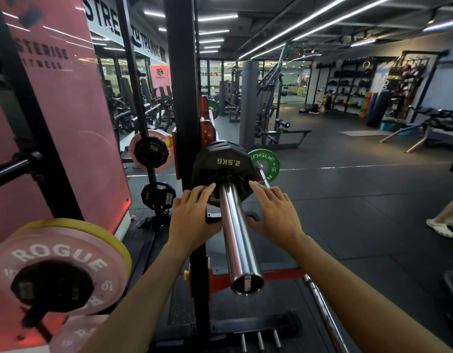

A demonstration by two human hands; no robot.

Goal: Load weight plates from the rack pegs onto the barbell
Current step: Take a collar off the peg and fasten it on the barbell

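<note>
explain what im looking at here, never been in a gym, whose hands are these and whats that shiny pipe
There is one picture, taken by a camera worn on a person's head, looking forward and down, so the two arms reaching out belong to the wearer. The shiny pipe is the end sleeve of a barbell, pointing toward the camera. A black plate marked 2.5KG sits on that sleeve. The left hand and the right hand lie on either side of the sleeve, with straight fingers touching the plate's face, as if pushing it along; neither hand grips anything. The black upright post is part of the rack. At lower left, a pink plate marked ROGUE hangs on a storage peg, with a yellow one behind it. A green plate shows farther off.
</note>
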